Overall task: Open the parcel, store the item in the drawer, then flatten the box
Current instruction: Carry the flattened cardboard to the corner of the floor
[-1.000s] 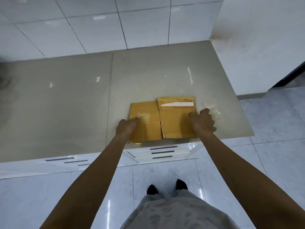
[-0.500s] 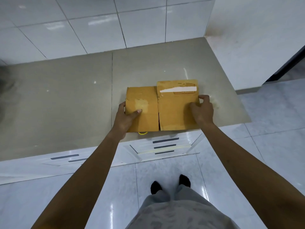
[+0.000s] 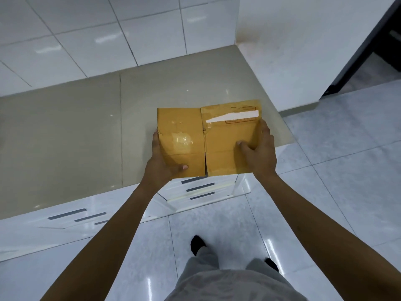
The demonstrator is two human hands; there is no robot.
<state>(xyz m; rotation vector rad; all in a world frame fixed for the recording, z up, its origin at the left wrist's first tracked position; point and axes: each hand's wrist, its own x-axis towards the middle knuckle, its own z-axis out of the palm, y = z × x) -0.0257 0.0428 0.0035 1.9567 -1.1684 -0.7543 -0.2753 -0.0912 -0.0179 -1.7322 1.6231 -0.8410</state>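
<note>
The brown cardboard box (image 3: 219, 146) is pressed flat, two panels side by side with clear tape and a white label strip on the right panel. It is lifted off the beige countertop (image 3: 86, 131) and overhangs the counter's front edge. My left hand (image 3: 161, 161) grips its left edge, thumb on top near the lower corner. My right hand (image 3: 259, 153) grips its right edge, thumb on the right panel. Below the box, a white drawer unit (image 3: 201, 191) with dark slot handles stands pulled out a little; what it holds is hidden.
White tiled wall runs behind the counter. A white wall panel (image 3: 303, 51) bounds the counter on the right, with a dark doorway (image 3: 373, 46) beyond. More white drawer fronts (image 3: 71, 216) sit to the left. Glossy floor tiles and my feet are below.
The flattened box lay on the counter under both hands. Both hands have since gripped its side edges and lifted it toward me, off the surface.
</note>
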